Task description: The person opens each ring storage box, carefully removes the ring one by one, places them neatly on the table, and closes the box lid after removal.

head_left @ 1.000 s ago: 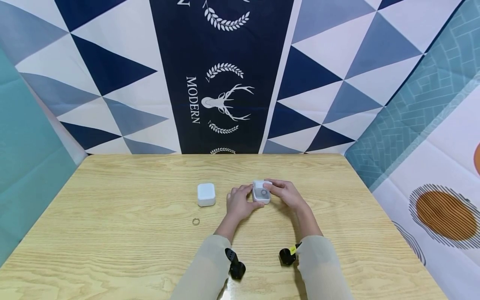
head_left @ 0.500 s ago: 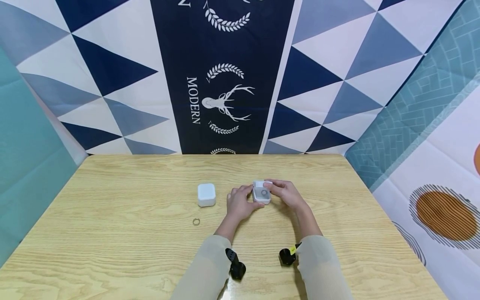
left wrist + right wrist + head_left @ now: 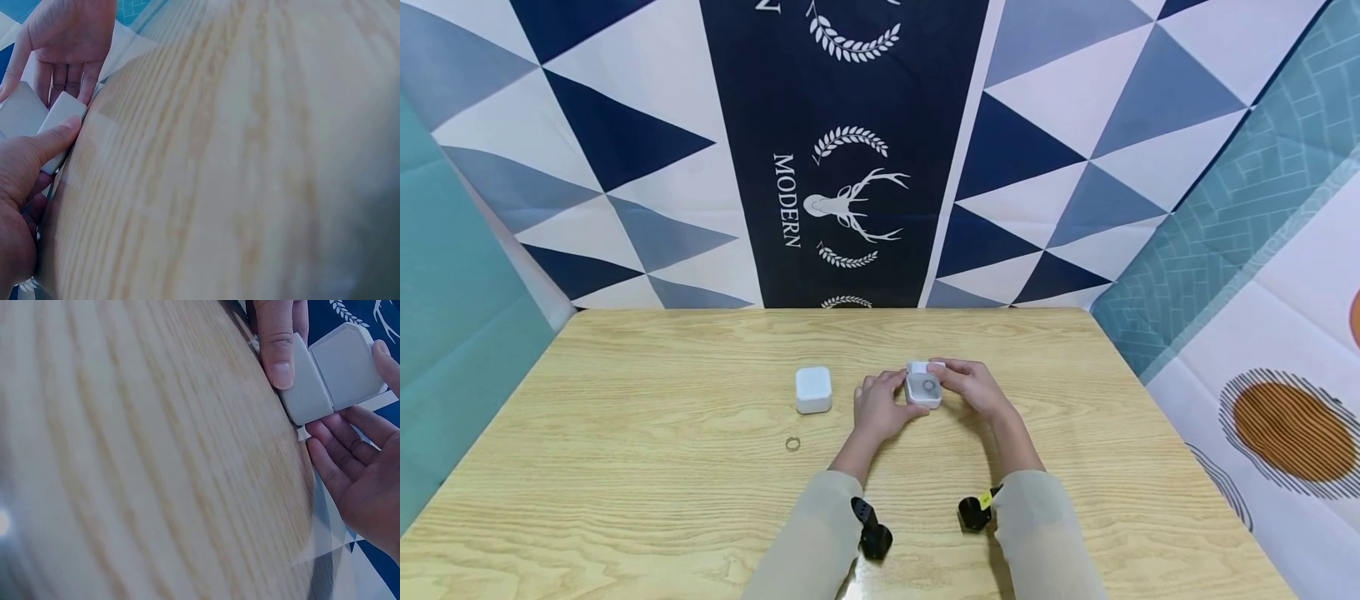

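Observation:
A small white ring box (image 3: 922,402) stands with its lid up on the table, a ring (image 3: 928,386) lying on its grey inside. My left hand (image 3: 877,410) grips the base from the left, its thumb on the front wall; that base (image 3: 62,115) also shows in the left wrist view. From the right, my right hand (image 3: 973,390) holds the raised lid (image 3: 350,365) with its thumb, other fingers beside and behind the box. The ring is hidden in both wrist views.
Left of my hands stands a second white box (image 3: 813,389), closed. In front of it a loose ring (image 3: 793,443) lies on the wooden table (image 3: 647,467). A patterned cloth (image 3: 850,275) hangs behind the table's back edge.

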The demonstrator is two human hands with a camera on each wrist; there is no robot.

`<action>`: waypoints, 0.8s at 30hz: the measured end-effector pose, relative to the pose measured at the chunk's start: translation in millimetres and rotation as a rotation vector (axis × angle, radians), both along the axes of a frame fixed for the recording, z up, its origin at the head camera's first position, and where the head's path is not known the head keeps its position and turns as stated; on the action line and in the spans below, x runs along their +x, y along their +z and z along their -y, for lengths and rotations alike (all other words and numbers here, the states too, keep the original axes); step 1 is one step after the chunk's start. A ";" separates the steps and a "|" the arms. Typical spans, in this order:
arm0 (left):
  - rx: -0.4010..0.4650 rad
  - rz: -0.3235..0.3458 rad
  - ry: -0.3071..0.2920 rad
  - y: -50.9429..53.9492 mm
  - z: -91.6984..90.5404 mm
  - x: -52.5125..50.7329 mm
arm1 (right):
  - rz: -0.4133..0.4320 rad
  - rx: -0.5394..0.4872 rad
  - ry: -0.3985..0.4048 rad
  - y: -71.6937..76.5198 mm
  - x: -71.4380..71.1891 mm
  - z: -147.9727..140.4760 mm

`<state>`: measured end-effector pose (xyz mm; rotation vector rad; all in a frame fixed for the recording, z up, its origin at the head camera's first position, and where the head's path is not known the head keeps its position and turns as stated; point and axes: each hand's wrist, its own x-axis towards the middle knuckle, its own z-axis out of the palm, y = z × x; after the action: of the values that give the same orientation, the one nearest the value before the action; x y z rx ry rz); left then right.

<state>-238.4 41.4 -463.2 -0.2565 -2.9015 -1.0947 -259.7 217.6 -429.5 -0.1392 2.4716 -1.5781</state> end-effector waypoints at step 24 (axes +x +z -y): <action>-0.006 -0.002 0.009 0.8 0.4 0.8 | 0.049 -0.019 -0.030 2.1 -3.2 3.2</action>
<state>-237.6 41.0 -462.4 -0.2444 -2.9020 -1.0836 -262.9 214.5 -427.3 -0.0664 2.4334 -1.5978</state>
